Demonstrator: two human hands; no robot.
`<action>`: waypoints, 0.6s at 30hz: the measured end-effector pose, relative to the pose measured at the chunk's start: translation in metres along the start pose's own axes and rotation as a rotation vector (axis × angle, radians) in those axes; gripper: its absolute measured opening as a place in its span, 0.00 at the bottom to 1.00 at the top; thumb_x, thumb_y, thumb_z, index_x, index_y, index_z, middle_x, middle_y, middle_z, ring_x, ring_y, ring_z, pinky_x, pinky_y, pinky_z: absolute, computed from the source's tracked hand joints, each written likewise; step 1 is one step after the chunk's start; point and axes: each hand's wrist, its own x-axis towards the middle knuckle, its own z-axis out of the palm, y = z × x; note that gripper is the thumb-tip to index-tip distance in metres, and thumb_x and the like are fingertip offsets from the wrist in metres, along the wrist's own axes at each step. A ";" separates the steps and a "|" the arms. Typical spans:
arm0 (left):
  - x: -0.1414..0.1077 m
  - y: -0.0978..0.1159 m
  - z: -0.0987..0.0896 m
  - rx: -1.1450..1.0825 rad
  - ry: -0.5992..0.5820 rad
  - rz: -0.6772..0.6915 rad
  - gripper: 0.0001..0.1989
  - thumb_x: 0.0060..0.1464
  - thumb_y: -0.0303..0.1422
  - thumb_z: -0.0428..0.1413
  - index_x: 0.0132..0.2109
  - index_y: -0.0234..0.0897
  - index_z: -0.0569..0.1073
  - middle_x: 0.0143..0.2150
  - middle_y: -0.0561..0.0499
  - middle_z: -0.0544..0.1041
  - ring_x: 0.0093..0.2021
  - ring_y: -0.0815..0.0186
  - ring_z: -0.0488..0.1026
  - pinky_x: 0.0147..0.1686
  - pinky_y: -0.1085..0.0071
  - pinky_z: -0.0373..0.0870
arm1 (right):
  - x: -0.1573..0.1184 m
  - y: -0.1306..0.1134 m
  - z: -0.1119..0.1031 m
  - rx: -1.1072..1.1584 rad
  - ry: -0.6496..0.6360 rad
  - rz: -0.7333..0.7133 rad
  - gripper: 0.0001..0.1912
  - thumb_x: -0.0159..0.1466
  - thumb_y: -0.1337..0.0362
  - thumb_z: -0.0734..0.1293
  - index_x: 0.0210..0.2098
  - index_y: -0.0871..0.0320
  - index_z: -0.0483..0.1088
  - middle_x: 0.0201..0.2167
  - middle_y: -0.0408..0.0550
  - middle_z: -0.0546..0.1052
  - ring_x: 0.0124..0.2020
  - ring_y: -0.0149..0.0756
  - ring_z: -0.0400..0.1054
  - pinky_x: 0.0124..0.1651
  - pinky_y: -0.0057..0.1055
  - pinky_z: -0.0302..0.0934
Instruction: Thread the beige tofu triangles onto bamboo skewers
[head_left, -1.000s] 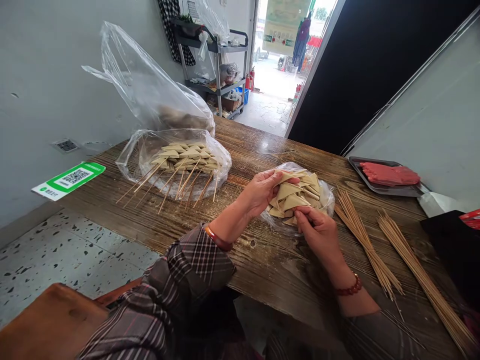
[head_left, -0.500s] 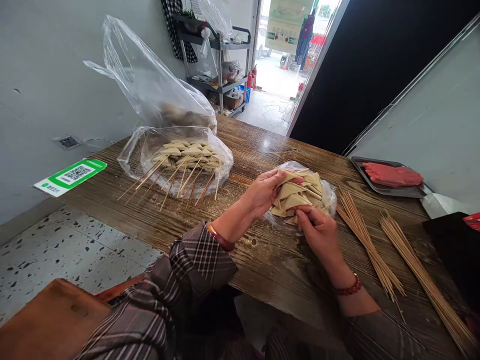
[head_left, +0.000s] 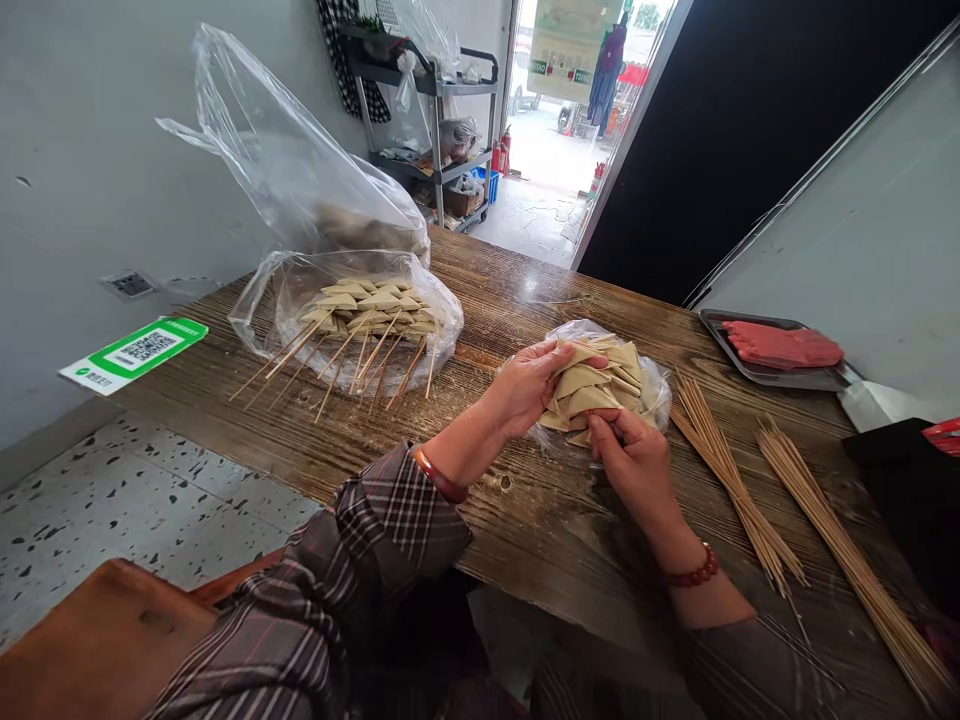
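Both hands pinch beige folded sheets (head_left: 581, 385) over a dark wood table (head_left: 547, 535).
Left hand (head_left: 529, 388) thumb and fingers clamped on the sheets' left side; right hand (head_left: 634, 455) fingertips pinched on the lower edge, whether around a stick too, can't tell. Sheets sit above a clear plastic bag (head_left: 660, 400). Worn, streaky tabletop: skewered pieces (head_left: 367, 305) in an open bag at left, QR card (head_left: 135, 352) at left edge, two stick bundles and a dark tray (head_left: 787, 378) of pink food at right. Room: grey walls, speckled floor (head_left: 135, 510), shelf cart (head_left: 439, 180), bright doorway (head_left: 551, 190).
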 end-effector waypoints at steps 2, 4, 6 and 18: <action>0.000 0.000 0.000 0.013 -0.004 -0.007 0.13 0.56 0.36 0.61 0.41 0.28 0.79 0.41 0.40 0.82 0.38 0.63 0.79 0.40 0.70 0.74 | 0.000 0.000 0.000 0.032 -0.007 0.025 0.14 0.66 0.56 0.64 0.31 0.59 0.74 0.15 0.38 0.67 0.19 0.29 0.59 0.26 0.28 0.54; 0.001 0.000 0.000 0.021 0.006 -0.019 0.13 0.57 0.36 0.61 0.42 0.28 0.79 0.41 0.40 0.82 0.38 0.63 0.79 0.41 0.69 0.74 | 0.000 0.000 0.000 0.093 -0.026 0.063 0.14 0.65 0.56 0.65 0.31 0.59 0.73 0.15 0.38 0.67 0.18 0.28 0.59 0.25 0.28 0.53; 0.001 0.002 0.000 0.011 0.040 -0.027 0.13 0.58 0.36 0.59 0.42 0.28 0.78 0.41 0.40 0.82 0.38 0.63 0.79 0.42 0.68 0.74 | 0.000 0.001 0.000 0.199 -0.059 0.119 0.14 0.65 0.55 0.65 0.31 0.59 0.73 0.15 0.37 0.66 0.18 0.27 0.57 0.24 0.26 0.52; 0.004 0.007 -0.002 -0.033 0.087 -0.137 0.25 0.68 0.44 0.43 0.50 0.27 0.74 0.41 0.37 0.81 0.34 0.61 0.80 0.37 0.66 0.75 | 0.001 0.007 0.001 0.599 -0.111 0.312 0.14 0.63 0.52 0.69 0.35 0.58 0.73 0.15 0.35 0.63 0.15 0.23 0.50 0.16 0.23 0.41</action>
